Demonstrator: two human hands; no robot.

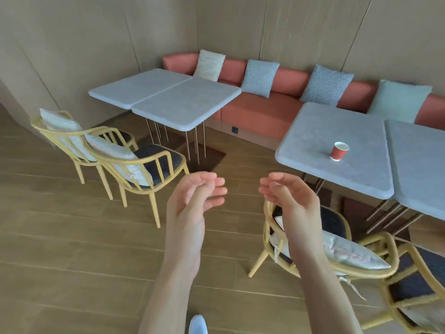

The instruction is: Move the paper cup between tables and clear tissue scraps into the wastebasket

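Upright and alone, the cup (339,151) stands on the near right surface (313,150), mouth up, its long axis vertical, toward the middle of the grey top and clear of every edge. It lies ahead and to the right of both hands, well apart from them, with a chair (337,249) between the person and that surface. The right hand (291,201) is the nearer; its fingers (267,186) are loosely curled and hold nothing. The left hand (192,201) hangs level with it, fingers likewise relaxed and empty. A pair of bare tables (168,97) stands farther off to the left. No tissue scraps or wastebasket can be seen.
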